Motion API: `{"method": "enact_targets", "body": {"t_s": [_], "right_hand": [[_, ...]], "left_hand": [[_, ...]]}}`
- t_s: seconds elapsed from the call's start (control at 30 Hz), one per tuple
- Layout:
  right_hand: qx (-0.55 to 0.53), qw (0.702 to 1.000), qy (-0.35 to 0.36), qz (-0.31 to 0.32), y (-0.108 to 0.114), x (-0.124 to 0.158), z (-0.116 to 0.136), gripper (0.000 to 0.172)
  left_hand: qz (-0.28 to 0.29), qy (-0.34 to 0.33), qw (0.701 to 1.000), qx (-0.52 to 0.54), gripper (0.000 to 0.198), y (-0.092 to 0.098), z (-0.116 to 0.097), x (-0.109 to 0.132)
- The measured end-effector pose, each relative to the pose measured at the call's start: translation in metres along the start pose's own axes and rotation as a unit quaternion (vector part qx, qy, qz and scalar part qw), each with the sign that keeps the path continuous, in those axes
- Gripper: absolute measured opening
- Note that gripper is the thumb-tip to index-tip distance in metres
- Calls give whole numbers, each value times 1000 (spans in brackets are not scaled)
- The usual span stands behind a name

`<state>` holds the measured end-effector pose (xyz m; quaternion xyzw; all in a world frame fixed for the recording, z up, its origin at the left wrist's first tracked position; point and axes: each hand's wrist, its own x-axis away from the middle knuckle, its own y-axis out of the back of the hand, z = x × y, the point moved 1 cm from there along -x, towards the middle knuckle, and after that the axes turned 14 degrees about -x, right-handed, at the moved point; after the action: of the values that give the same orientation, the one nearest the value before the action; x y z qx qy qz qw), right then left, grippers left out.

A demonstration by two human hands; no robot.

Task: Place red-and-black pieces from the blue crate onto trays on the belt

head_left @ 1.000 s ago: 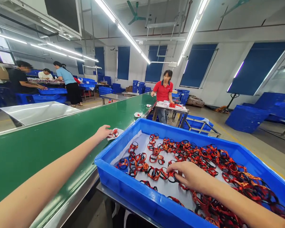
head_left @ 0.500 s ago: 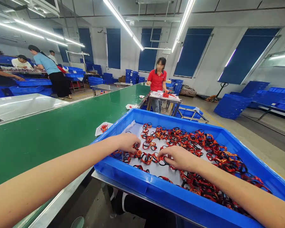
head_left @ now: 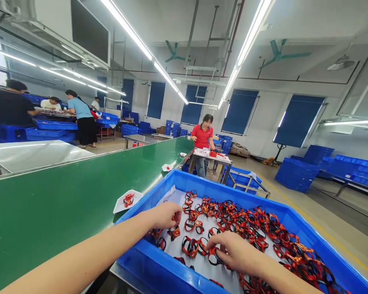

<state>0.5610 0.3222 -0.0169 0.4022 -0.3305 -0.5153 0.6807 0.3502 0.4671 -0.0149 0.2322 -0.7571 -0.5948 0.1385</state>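
A blue bin in front of me holds several red-and-black bracelets on white paper. My left hand is inside the bin near its left wall, fingers curled and pinching a bracelet. My right hand rests on the pile lower down, fingers closed on another bracelet. A white tray with one bracelet in it lies on the green conveyor belt, just left of the bin.
More white trays sit farther along the belt. A person in a red shirt stands at a table beyond the bin. Other people work at blue bins far left. Stacked blue crates stand at right.
My left hand left the white tray on the belt and came into the bin, where it now pinches a bracelet. My right hand stayed on the pile. The camera tilted up.
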Motion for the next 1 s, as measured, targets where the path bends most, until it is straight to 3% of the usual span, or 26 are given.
{"method": "enact_targets", "body": {"t_s": [0.2, 0.33, 0.43, 0.6, 0.77, 1.0], "right_hand": [[-5, 1000, -2, 7, 0, 1, 6, 44], [-1, 1000, -4, 8, 1, 2, 7, 43], [-3, 1000, 6, 1, 0, 1, 4, 40], [6, 1000, 8, -1, -3, 0, -6, 38], [8, 1000, 8, 7, -2, 0, -7, 37], [12, 1000, 6, 10, 0, 1, -3, 37]], "left_hand": [[-59, 19, 990, 125, 19, 8, -2, 2], [-91, 19, 967, 236, 21, 16, 2, 0], [-126, 11, 938, 322, 22, 24, 5, -1], [-168, 15, 855, 490, 27, 32, 9, -2], [-163, 15, 825, 541, 28, 32, 8, -2], [-154, 14, 823, 546, 23, 35, 6, 0]]}}
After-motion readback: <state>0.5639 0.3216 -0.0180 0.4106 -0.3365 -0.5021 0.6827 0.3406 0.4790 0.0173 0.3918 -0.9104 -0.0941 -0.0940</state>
